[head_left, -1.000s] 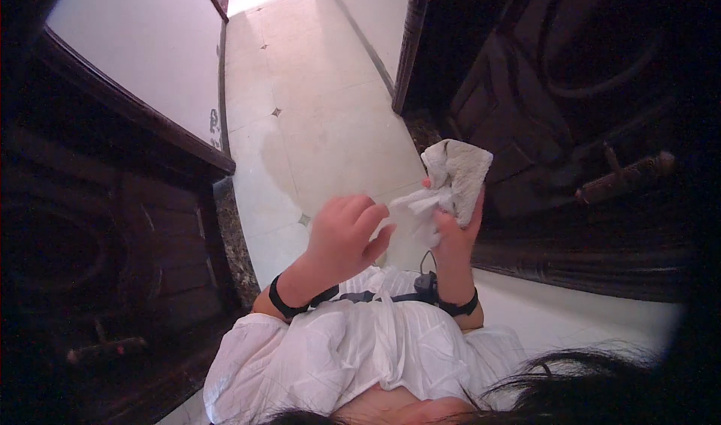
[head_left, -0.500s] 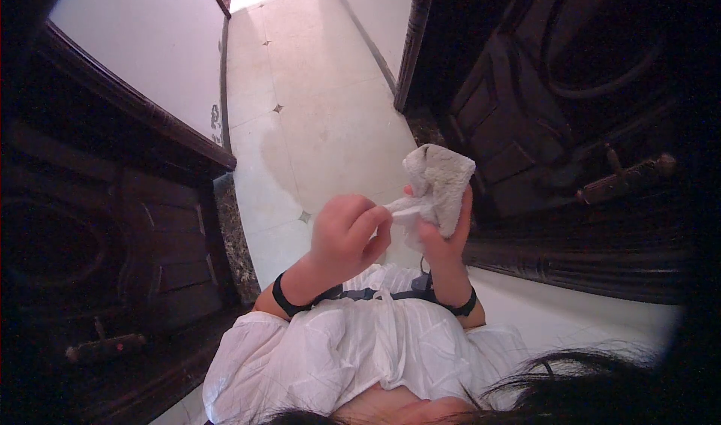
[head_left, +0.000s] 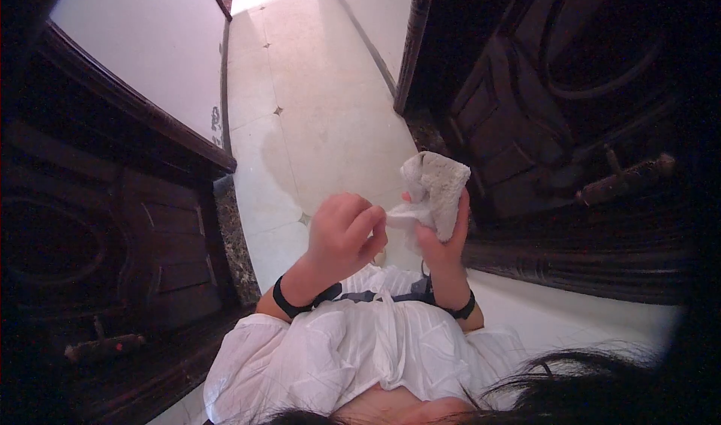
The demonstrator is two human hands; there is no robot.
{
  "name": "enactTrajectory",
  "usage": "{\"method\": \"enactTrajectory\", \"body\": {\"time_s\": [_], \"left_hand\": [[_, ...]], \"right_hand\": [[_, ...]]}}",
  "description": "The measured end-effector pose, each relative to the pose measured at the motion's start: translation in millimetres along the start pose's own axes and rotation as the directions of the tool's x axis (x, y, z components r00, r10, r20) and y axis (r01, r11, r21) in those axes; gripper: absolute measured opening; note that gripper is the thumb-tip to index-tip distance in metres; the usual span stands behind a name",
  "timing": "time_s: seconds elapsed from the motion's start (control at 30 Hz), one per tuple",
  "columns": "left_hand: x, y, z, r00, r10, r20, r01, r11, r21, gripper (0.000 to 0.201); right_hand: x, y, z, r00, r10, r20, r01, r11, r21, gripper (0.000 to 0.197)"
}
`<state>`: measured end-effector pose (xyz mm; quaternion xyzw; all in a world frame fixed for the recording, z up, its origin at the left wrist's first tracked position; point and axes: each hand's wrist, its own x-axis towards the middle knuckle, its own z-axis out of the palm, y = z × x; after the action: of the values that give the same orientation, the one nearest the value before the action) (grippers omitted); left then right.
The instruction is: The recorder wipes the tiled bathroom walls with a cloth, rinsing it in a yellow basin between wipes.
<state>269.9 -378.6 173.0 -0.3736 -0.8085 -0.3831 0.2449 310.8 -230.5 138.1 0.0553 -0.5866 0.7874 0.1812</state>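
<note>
Left hand [head_left: 345,229] pinched narrow on the tip of a thin white strip [head_left: 404,216], right hand [head_left: 444,251] gripping the folded off-white cloth [head_left: 444,187] at right over the pale floor [head_left: 323,117]; gentle, even tension with the cloth held steady should avoid tearing.

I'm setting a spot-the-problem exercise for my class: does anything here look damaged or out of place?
Yes: dark, ragged marks low on the left white wall, near the door frame, interrupt its plain surface, perhaps peeling paint. A darker patch on the floor may be only a shadow.
</note>
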Motion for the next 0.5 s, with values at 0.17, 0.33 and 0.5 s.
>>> {"method": "enactTrajectory", "body": {"time_s": [0.17,0.33,0.5], "left_hand": [[-3.9,1.2,1.3,1.0,-0.001,0.011,0.001,1.0,-0.004,0.018],[-3.1,0.9,1.3,1.0,0.009,0.023,-0.009,1.0,-0.006,0.017],[-4.1,-2.1,3.3,1.0,0.014,0.022,-0.014,1.0,-0.006,0.018]], "right_hand": [[-2.5,-0.3,0.7,1.0,0.014,-0.025,-0.014,1.0,0.003,0.07],[-2.6,1.3,-1.0,1.0,-0.004,-0.005,0.004,1.0,-0.005,0.07],[-3.5,0.7,0.7,0.999,0.026,-0.028,-0.026,1.0,0.002,0.069]]}}
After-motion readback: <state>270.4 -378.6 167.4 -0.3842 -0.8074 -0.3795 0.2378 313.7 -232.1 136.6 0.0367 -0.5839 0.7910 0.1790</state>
